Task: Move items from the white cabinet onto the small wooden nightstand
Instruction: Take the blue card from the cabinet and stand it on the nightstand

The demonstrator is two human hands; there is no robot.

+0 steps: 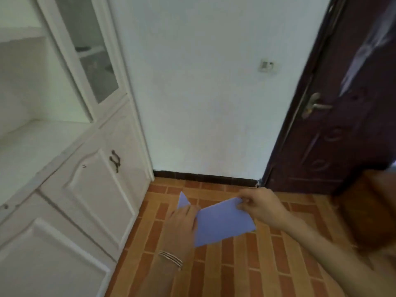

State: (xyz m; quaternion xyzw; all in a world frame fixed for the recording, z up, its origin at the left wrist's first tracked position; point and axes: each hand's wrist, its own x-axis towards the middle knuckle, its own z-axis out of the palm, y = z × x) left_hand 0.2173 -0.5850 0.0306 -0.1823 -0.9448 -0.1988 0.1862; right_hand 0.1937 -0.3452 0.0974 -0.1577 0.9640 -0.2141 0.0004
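Observation:
A flat pale blue folder or sheet of card (222, 221) hangs above the tiled floor, held between both hands. My left hand (182, 224) grips its left edge, with a blue corner sticking up behind the fingers. My right hand (259, 205) pinches its upper right corner. The white cabinet (70, 189) stands at the left, its open counter shelf bare in view. The brown wooden nightstand (368, 209) shows at the right edge, blurred and partly cut off.
A dark brown door (342, 116) with a metal handle stands at the right, beside a white wall (203, 93) with a socket. Orange brick-pattern tiles (235, 271) cover the floor. The cabinet's glass upper door (85, 52) is swung open at the upper left.

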